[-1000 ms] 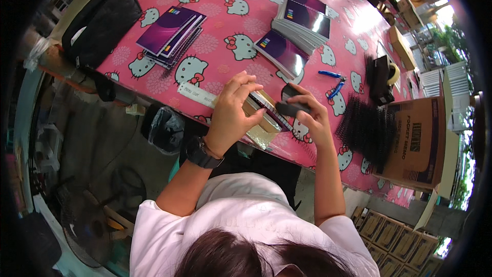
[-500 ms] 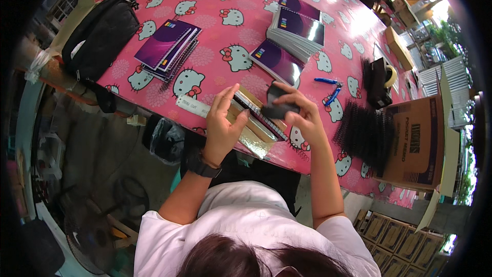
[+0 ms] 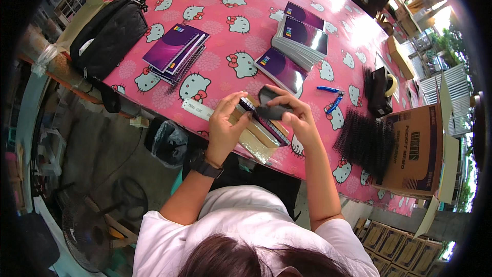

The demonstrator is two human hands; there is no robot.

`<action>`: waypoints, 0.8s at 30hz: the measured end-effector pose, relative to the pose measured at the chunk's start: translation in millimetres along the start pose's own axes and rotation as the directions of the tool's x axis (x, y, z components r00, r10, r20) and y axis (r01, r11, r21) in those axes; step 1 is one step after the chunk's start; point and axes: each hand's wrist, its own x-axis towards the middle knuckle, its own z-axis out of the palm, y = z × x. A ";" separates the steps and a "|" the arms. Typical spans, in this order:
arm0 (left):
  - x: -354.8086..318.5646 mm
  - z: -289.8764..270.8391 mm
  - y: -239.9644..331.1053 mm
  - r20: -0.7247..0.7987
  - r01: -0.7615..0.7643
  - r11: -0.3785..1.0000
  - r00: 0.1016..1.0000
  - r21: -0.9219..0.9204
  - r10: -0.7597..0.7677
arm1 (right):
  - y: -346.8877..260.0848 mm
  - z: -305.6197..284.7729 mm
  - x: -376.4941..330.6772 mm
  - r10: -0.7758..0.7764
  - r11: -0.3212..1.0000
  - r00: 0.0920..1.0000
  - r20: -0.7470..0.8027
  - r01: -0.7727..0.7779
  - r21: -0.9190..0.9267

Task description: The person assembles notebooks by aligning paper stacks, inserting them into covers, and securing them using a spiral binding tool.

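My left hand (image 3: 225, 123) and my right hand (image 3: 292, 115) meet above the near edge of a table covered with a pink cartoon-cat cloth (image 3: 230, 31). My right hand grips a black spiral binding coil (image 3: 271, 107). My left hand holds the edge of an unbound notebook (image 3: 259, 125) with a tan cover and a punched, dark strip. A black watch is on my left wrist. How far the coil sits in the holes is hidden by my fingers.
Purple spiral notebooks lie in a left stack (image 3: 177, 51), a far stack (image 3: 302, 38) and one near my hands (image 3: 282, 69). A pile of black coils (image 3: 366, 141), a cardboard box (image 3: 417, 149), blue cutters (image 3: 330, 97), a tape dispenser (image 3: 379, 90), a black bag (image 3: 105, 33), a white ruler (image 3: 197, 109).
Both hands have lifted slightly and drawn closer together over the notebook. My right hand has turned the coil up against the notebook's edge.
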 end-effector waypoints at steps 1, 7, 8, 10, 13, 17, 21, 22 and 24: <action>-0.1 -0.8 0.2 -0.006 0.015 1.000 1.000 -0.009 -0.015 | -7.7 8.7 0.7 -0.006 1.000 1.000 0.022 0.006 -0.005; 1.9 -7.1 3.7 0.010 -0.011 1.000 1.000 -0.011 0.011 | -8.1 -8.2 -20.2 -0.050 0.884 0.966 -0.253 -0.075 -0.461; 2.5 -8.8 3.1 0.012 -0.029 0.999 1.000 0.022 0.029 | -8.4 -11.0 -31.9 -0.064 0.849 0.956 -0.286 -0.098 -0.520; 5.4 -11.6 5.2 0.025 -0.070 0.995 0.997 0.077 0.069 | -9.8 -19.1 -56.3 -0.103 0.760 0.928 -0.359 -0.160 -0.630; 17.3 -7.1 27.5 0.145 -0.263 0.963 0.957 0.061 0.252 | 13.6 -41.0 -90.0 -0.080 0.474 0.960 -0.267 -0.199 -0.858; 19.7 -2.4 53.0 0.308 -0.134 0.989 0.940 -0.068 0.148 | -59.3 -6.1 -70.0 -0.213 0.727 0.939 -0.272 -0.034 -0.686; 21.2 6.2 66.8 0.276 -0.102 0.977 0.949 -0.188 0.152 | -72.3 33.7 -62.5 -0.152 0.942 0.917 -0.368 0.022 -0.334; 18.6 7.3 66.6 0.277 -0.042 0.972 0.955 -0.231 0.107 | -66.1 33.7 -63.6 -0.152 0.953 0.910 -0.386 0.031 -0.303; 19.5 6.5 67.6 0.291 -0.086 0.977 0.946 -0.193 0.141 | -59.4 33.0 -64.6 -0.150 0.969 0.898 -0.415 0.051 -0.240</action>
